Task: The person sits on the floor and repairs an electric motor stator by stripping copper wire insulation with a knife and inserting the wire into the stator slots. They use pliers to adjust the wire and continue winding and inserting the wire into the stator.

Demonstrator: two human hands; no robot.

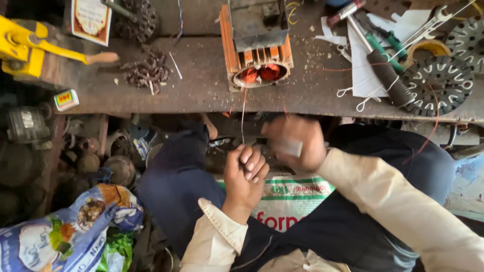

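Head view, wire: a thin copper wire (243, 117) runs straight down from the orange motor stator (257, 53) on the workbench (201, 85) to the left hand (245, 176); its long axis lies near-to-far, the stator ahead.
Left hand: closed in a fist, pinching the wire's lower end.
Right hand (295, 143): blurred, just right of the wire, curled round a small pale piece (288, 147); grip unclear.
Nearer hand: the left, on the wire.

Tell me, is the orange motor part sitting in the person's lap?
No, the orange motor part stands on the workbench, above both hands.
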